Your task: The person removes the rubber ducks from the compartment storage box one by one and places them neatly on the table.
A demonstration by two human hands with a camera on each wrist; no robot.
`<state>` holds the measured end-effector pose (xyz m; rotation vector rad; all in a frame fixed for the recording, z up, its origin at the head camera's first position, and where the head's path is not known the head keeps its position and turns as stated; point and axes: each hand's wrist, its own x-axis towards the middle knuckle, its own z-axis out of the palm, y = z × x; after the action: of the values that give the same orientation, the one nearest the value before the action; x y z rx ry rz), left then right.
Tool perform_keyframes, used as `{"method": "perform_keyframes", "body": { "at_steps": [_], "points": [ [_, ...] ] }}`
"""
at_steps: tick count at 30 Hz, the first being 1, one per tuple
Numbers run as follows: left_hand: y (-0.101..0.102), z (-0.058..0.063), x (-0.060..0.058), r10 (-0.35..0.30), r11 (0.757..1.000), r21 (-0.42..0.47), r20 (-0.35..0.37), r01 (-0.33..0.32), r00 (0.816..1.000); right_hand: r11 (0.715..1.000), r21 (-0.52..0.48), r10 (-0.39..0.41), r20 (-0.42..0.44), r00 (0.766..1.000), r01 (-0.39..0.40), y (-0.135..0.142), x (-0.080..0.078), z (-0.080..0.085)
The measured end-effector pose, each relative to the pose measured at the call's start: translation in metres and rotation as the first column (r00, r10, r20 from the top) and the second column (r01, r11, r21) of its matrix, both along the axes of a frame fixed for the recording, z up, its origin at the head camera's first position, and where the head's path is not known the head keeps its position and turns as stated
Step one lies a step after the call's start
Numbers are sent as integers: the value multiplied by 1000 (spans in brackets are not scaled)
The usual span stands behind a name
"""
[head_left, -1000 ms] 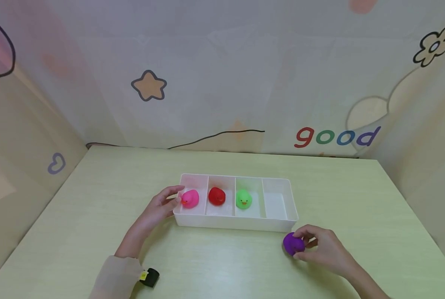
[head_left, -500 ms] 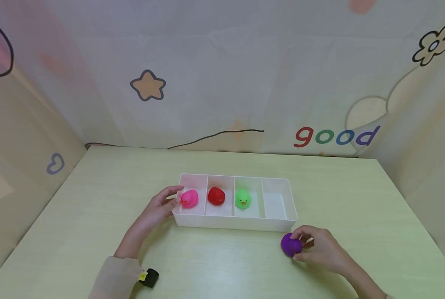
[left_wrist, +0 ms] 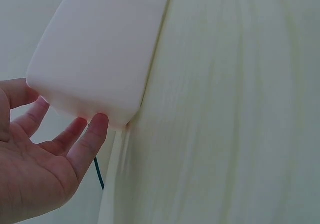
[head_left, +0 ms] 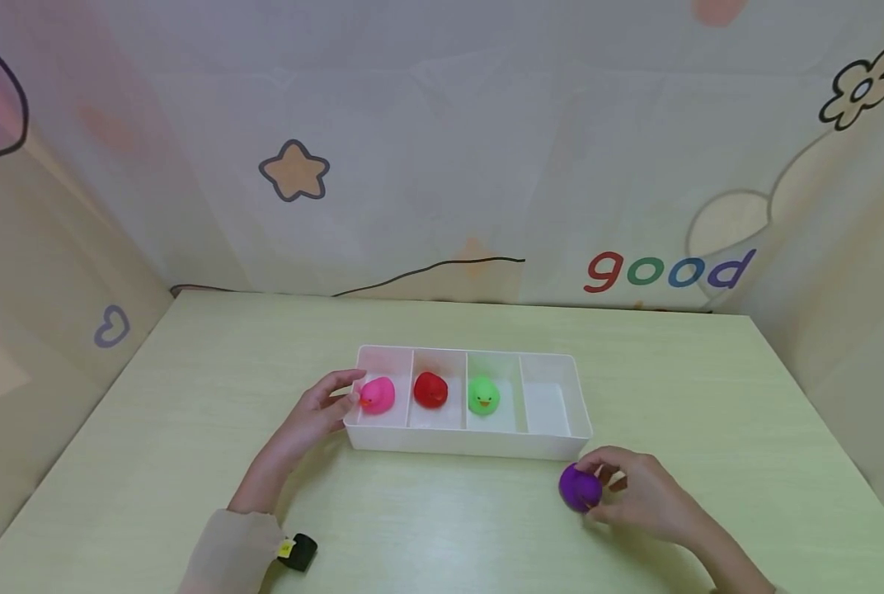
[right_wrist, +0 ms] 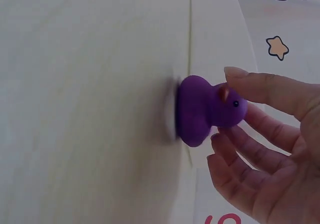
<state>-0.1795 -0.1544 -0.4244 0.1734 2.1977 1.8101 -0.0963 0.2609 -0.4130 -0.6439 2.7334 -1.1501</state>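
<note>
Right hand (head_left: 646, 495): fingers curled round purple duck (head_left: 580, 487), on table (head_left: 190, 429) near tray's right corner.
Left hand (head_left: 322, 410): fingers relaxed, touching tray (head_left: 457, 439) left end.
Risk: loose fingertip hold; duck could slip, roll.

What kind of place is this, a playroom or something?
Probably a staged tabletop set made to look like a child's play corner: a pale green table walled by a cartoon backdrop reading "good", and a white divided tray holding small toy ducks.
</note>
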Motion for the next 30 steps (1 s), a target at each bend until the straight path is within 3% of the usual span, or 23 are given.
{"method": "perform_keyframes", "body": {
  "at_steps": [5,8,18,30],
  "points": [
    [0,1,0,-5,1000,-5,-3,5,1000,999,-37,-2,-141,990,-4,6,1,10],
    [-1,1,1,2,1000,-15,-3,-2,1000,998,-64,-27,-174,984,16,4,-3,19],
    [-3,0,1,7,1000,-19,-5,-7,1000,994,-108,-28,-94,995,18,-28,-32,41],
    [-1,-2,0,7,1000,-3,4,-7,1000,980,-197,-1,-41,999,-7,-70,-70,40]
  ]
}}
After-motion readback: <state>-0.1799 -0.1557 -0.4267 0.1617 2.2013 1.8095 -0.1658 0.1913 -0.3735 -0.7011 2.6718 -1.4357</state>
